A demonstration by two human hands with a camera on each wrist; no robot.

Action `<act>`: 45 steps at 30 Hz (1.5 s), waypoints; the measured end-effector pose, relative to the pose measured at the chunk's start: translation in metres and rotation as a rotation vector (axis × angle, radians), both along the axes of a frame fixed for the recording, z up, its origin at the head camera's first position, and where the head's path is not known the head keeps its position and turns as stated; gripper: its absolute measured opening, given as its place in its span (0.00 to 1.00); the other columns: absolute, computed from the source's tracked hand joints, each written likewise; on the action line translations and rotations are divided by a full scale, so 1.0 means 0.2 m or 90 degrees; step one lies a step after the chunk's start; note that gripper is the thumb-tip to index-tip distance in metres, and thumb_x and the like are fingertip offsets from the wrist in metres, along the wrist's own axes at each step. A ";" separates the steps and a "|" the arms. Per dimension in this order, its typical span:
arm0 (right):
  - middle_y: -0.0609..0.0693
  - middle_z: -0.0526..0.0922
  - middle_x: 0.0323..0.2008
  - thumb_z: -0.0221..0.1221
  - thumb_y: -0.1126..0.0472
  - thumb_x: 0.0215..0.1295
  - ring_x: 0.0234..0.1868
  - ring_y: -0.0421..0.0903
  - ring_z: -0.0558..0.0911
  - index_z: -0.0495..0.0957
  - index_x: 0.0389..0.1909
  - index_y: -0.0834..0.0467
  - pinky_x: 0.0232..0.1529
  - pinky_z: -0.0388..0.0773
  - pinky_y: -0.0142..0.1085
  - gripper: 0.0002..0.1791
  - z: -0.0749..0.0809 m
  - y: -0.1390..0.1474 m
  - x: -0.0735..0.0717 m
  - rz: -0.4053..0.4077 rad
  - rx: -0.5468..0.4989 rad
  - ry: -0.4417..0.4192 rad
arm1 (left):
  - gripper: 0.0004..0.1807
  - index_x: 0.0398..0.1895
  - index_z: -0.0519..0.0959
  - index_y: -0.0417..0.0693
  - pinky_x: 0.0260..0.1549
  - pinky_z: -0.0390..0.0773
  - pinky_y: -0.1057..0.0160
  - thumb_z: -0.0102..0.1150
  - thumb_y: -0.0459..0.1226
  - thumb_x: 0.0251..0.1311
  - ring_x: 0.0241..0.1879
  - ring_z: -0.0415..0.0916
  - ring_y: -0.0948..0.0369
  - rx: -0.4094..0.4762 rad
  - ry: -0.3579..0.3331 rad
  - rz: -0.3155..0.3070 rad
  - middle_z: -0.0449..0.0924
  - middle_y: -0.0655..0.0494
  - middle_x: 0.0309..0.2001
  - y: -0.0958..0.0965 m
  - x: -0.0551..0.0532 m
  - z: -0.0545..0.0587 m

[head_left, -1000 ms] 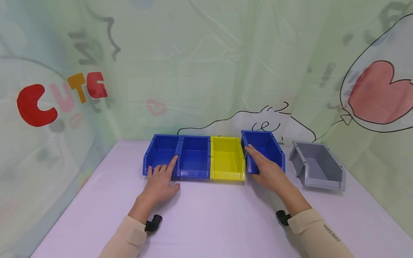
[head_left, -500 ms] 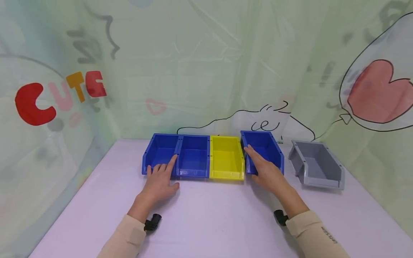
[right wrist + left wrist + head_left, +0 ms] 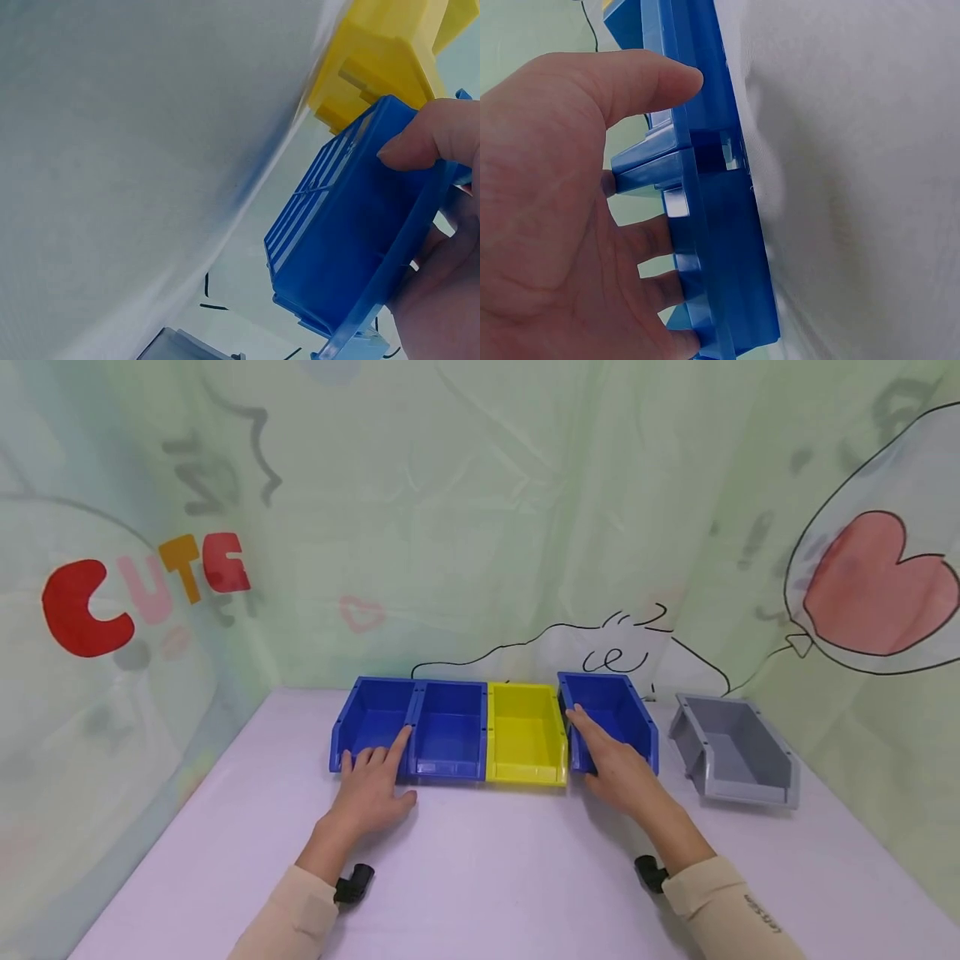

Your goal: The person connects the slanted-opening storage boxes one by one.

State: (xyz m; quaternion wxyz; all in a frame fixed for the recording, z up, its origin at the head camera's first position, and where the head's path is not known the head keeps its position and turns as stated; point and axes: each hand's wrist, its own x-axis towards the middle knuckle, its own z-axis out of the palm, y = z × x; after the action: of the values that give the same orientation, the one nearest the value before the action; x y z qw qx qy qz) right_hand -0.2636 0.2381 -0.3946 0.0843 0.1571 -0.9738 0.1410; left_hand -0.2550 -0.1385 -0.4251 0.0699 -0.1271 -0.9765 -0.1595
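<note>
- Left hand [image 3: 371,797]: grip loose, fingers fairly straight and spread, resting over the front of the left blue bin [image 3: 378,702]; index finger lies at the seam with the middle blue bin [image 3: 450,731]; thumb sticks out to the side; nothing clasped
- Right hand [image 3: 622,772]: grip closed on the right blue bin [image 3: 615,710]; thumb outside, fingers over the left wall and partly hidden behind it in the right wrist view
- Right blue bin: held up, slatted base off the counter [image 3: 480,860] in the right wrist view; sits just right of the yellow bin [image 3: 525,735], its back edge a bit higher in the head view; can't tell if those 2 touch
- Left blue, middle blue and yellow bins: side by side in 1 row at the back of the counter, upright, open fronts toward the person
- Grey bin [image 3: 735,756]: on the counter at far right, apart from the right blue bin, turned at a slight angle
- 5 bins total, 3 of them blue; insides face up
- Sleeves [image 3: 281,910] beige, right 1 has small lettering; small black device [image 3: 355,883] at each wrist
- Backdrop [image 3: 450,527]: pale green cloth, coloured letters [image 3: 146,589] at left, balloon drawing with red heart [image 3: 881,581] at right
</note>
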 end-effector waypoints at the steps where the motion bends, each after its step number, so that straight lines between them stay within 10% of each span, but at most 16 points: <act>1: 0.59 0.52 0.83 0.67 0.72 0.61 0.17 0.43 0.68 0.47 0.83 0.51 0.41 0.86 0.48 0.55 0.00 0.00 0.00 0.000 0.001 0.000 | 0.54 0.85 0.45 0.57 0.72 0.44 0.22 0.66 0.50 0.61 0.72 0.63 0.35 -0.001 -0.002 0.002 0.74 0.37 0.67 0.00 0.00 0.00; 16: 0.60 0.53 0.82 0.66 0.73 0.61 0.17 0.43 0.68 0.47 0.83 0.51 0.47 0.86 0.51 0.54 0.00 -0.02 0.01 0.000 0.016 0.006 | 0.54 0.85 0.45 0.58 0.72 0.43 0.22 0.67 0.49 0.61 0.73 0.62 0.34 0.008 -0.003 0.008 0.73 0.37 0.69 -0.01 0.01 -0.03; 24: 0.56 0.45 0.84 0.64 0.76 0.58 0.18 0.42 0.67 0.47 0.83 0.53 0.25 0.73 0.32 0.55 -0.02 -0.02 0.00 0.012 0.019 -0.002 | 0.55 0.85 0.44 0.58 0.72 0.42 0.22 0.66 0.50 0.61 0.73 0.62 0.34 0.001 -0.008 0.010 0.72 0.37 0.69 0.00 0.01 -0.01; 45: 0.55 0.44 0.85 0.63 0.75 0.60 0.19 0.43 0.70 0.46 0.83 0.53 0.36 0.83 0.36 0.54 -0.04 -0.02 0.00 0.001 0.034 -0.080 | 0.54 0.85 0.45 0.56 0.72 0.43 0.22 0.66 0.49 0.61 0.73 0.62 0.34 0.001 -0.005 0.005 0.73 0.36 0.69 0.01 0.01 0.00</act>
State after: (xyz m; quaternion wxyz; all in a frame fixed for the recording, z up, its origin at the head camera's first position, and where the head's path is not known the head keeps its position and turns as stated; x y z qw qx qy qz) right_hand -0.2627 0.2337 -0.4032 0.0189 0.1513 -0.9804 0.1244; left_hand -0.2521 -0.1372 -0.4241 0.0672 -0.1224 -0.9771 -0.1605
